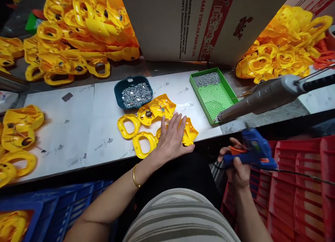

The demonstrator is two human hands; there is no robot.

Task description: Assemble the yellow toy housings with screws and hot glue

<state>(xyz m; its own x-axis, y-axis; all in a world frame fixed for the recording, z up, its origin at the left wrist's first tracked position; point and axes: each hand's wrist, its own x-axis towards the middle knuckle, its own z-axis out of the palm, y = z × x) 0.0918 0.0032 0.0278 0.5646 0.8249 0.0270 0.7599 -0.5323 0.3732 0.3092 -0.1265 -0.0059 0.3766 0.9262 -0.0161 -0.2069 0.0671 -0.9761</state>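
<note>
My left hand (171, 139), fingers spread, reaches over a yellow plastic shell half (143, 144) with a ring-shaped end near the table's front edge. It hides the middle of that part; whether it presses on it I cannot tell. Just behind lies a second yellow shell half (157, 109), with a round dark component and thin wires inside. Off the table's edge at the right, my right hand (239, 168) grips a blue glue gun (251, 151) with an orange trigger. A black cable and a thin stick trail from the gun.
A dark tray of small metal screws (134, 93) and a green basket (213, 95) stand behind. A grey electric screwdriver (259, 97) slants in from the right. Yellow shells are heaped (78, 36) beside a large carton (199, 25). Red (295, 175) and blue crates (60, 207) flank me below.
</note>
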